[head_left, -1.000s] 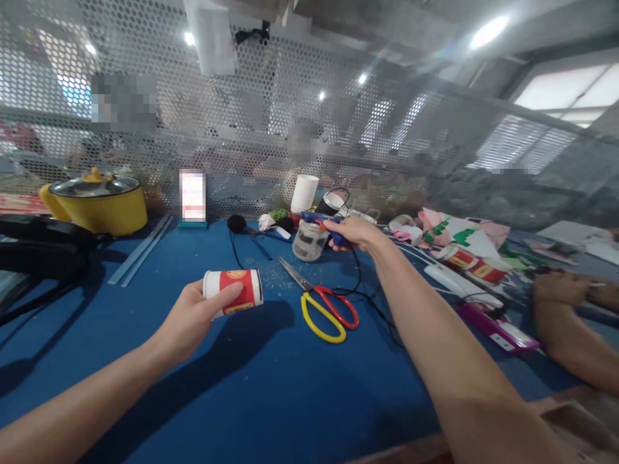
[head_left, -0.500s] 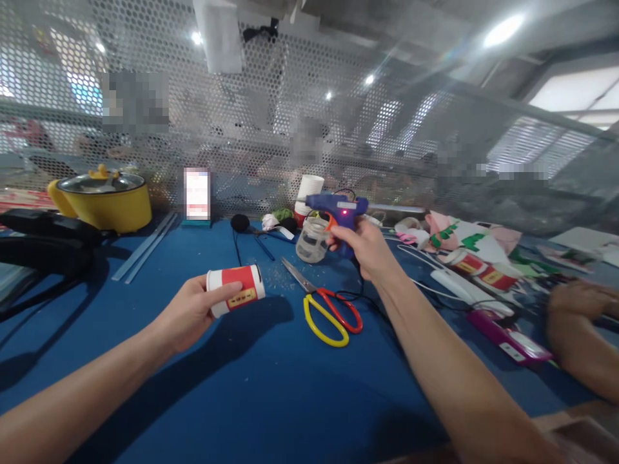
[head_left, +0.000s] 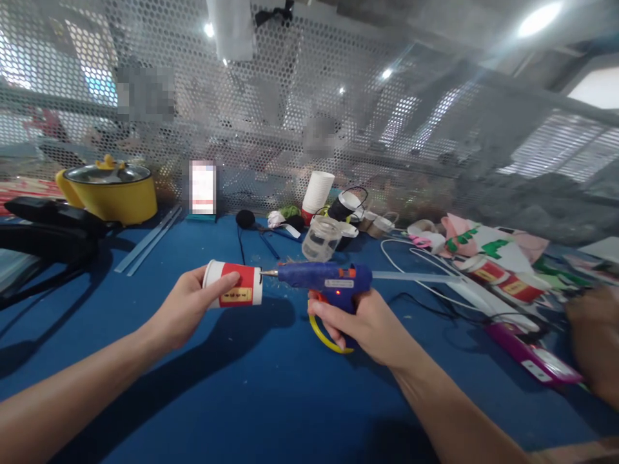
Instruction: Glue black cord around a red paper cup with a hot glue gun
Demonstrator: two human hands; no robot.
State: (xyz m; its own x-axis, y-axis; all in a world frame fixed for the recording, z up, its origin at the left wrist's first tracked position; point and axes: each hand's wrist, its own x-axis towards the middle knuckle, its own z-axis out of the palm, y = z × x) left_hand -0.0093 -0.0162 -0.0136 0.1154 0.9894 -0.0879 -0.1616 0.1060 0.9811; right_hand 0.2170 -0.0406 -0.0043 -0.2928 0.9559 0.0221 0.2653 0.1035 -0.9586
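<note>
My left hand (head_left: 186,309) grips a small red and white paper cup (head_left: 234,284) on its side, its bottom end facing right. My right hand (head_left: 365,324) is wrapped round the handle of a blue glue gun (head_left: 323,276) with a red light lit and a clear glue stick out the back. The gun's metal tip touches or nearly touches the cup's bottom end. Both are held above the blue table (head_left: 261,399). Yellow-handled scissors (head_left: 325,336) lie on the table, mostly hidden behind my right hand.
A yellow pot (head_left: 112,191) stands at the back left beside black gear (head_left: 46,229). A clear jar (head_left: 321,239), a stack of white cups (head_left: 318,191), cables and paper scraps crowd the back and right. Another person's hand (head_left: 594,335) rests at the right edge. A perforated metal screen closes the back.
My right hand lifted the glue gun from beside the jar, brought it toward me and turned it level, tip against the cup. The cup stayed in my left hand.
</note>
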